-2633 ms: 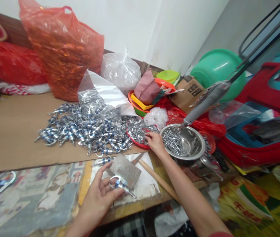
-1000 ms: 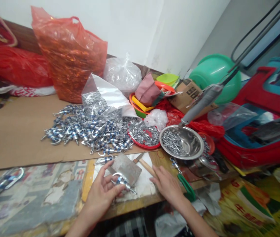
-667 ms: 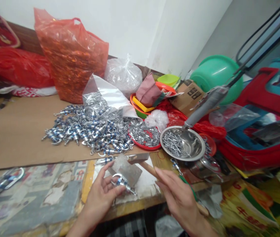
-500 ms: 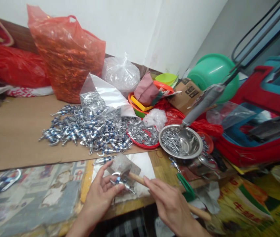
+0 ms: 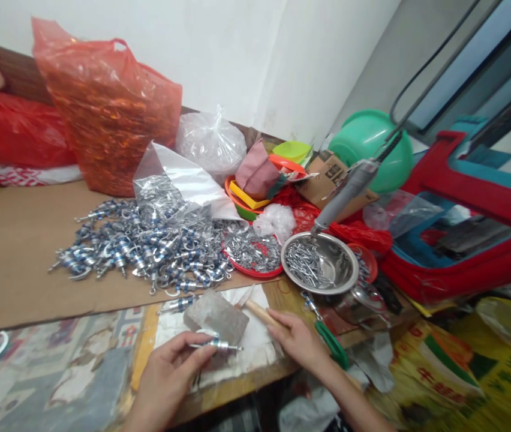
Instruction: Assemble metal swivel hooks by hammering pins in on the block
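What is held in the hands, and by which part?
Left hand: a metal hook fitting, pinched near its hooked end. Right hand: a hammer, by its wooden handle.

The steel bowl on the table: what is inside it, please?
Inside the steel bowl are many thin metal pins, heaped mostly toward the left. The bare wall shows at right. The bottom under the heap is covered, so anything beneath the pins cannot be seen.

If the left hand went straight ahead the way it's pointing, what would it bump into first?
Probably the grey block, just beyond the small silver-and-blue piece held in the left hand. Depth is unclear here, so the hand might pass above it.
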Demonstrator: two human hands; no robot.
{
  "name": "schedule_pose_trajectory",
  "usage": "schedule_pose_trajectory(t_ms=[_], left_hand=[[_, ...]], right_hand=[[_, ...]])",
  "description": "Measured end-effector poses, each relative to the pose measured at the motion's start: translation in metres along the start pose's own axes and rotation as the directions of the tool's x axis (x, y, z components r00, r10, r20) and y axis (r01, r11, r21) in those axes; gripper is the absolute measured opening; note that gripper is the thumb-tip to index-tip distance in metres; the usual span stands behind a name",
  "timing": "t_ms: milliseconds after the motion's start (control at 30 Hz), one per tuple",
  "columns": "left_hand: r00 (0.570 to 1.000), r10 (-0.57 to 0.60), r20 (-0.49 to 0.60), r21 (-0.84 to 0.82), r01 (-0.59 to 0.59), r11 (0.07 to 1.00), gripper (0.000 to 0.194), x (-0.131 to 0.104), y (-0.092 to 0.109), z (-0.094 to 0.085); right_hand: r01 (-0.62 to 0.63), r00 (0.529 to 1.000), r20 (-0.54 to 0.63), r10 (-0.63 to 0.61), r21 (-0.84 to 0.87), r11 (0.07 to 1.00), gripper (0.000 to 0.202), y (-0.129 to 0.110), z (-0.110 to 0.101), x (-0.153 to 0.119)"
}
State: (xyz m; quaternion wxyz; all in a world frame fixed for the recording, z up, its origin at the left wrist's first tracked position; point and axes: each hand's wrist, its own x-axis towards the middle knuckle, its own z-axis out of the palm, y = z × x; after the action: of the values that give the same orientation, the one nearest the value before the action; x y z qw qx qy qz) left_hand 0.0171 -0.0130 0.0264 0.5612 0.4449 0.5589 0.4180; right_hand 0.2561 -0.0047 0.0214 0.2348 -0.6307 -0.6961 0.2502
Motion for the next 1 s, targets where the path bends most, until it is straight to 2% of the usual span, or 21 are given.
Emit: schedule_pose_trajectory(t_ms=[67, 167, 233, 333, 433, 500, 667, 767, 833, 900, 1000], left_hand=[[0.996, 0.073, -0.060, 0.028, -0.071, 0.997, 0.023, 0.000, 0.001, -0.003], [0.987, 0.131, -0.089, 0.039, -0.128, 0.991, 0.025, 0.001, 0.004, -0.004], [0.990, 0.106, -0.087, 0.015, -0.106, 0.994, 0.026, 0.001, 0.008, -0.002], [0.998, 0.003, -0.060, -0.085, -0.008, 0.996, 0.024, -0.001, 0.012, 0.000], [0.997, -0.067, -0.037, -0.176, 0.059, 0.983, 0.022, -0.002, 0.013, -0.002], [0.997, -0.059, -0.040, -0.194, 0.051, 0.980, 0.022, -0.002, 0.014, -0.004], [0.996, 0.036, -0.083, -0.098, -0.044, 0.994, 0.018, 0.000, 0.013, -0.004], [0.994, 0.063, -0.087, -0.062, -0.069, 0.996, 0.017, -0.001, 0.011, 0.001], [0.989, 0.083, -0.120, -0.086, -0.093, 0.992, 0.024, -0.003, 0.009, 0.005], [0.984, 0.106, -0.142, -0.100, -0.121, 0.988, 0.038, -0.005, 0.008, 0.007], [0.980, 0.154, -0.126, -0.040, -0.161, 0.986, 0.049, -0.007, 0.009, 0.009]], right_hand=[[0.083, 0.997, 0.009, -0.082, -0.128, 0.988, 0.024, -0.005, 0.000, 0.016], [0.132, 0.979, -0.111, -0.174, -0.309, 0.942, 0.025, -0.013, -0.002, 0.055], [0.084, 0.965, -0.199, -0.169, -0.376, 0.923, 0.030, -0.013, -0.004, 0.090], [0.036, 0.971, -0.200, -0.131, -0.418, 0.908, 0.031, -0.007, -0.003, 0.137], [0.019, 0.978, -0.180, -0.107, -0.434, 0.901, 0.013, -0.002, -0.001, 0.162], [0.013, 0.973, -0.201, -0.109, -0.426, 0.904, 0.016, -0.002, -0.003, 0.167], [0.034, 0.959, -0.252, -0.127, -0.343, 0.939, 0.019, -0.016, -0.016, 0.152], [0.107, 0.968, -0.195, -0.156, -0.243, 0.964, 0.018, -0.040, -0.011, 0.118], [0.213, 0.970, -0.096, -0.225, -0.126, 0.969, 0.015, -0.059, -0.002, 0.086], [0.368, 0.930, -0.013, -0.368, 0.095, 0.925, 0.014, -0.076, 0.006, 0.055], [0.471, 0.876, 0.018, -0.482, 0.182, 0.863, 0.017, -0.090, 0.012, 0.025]])
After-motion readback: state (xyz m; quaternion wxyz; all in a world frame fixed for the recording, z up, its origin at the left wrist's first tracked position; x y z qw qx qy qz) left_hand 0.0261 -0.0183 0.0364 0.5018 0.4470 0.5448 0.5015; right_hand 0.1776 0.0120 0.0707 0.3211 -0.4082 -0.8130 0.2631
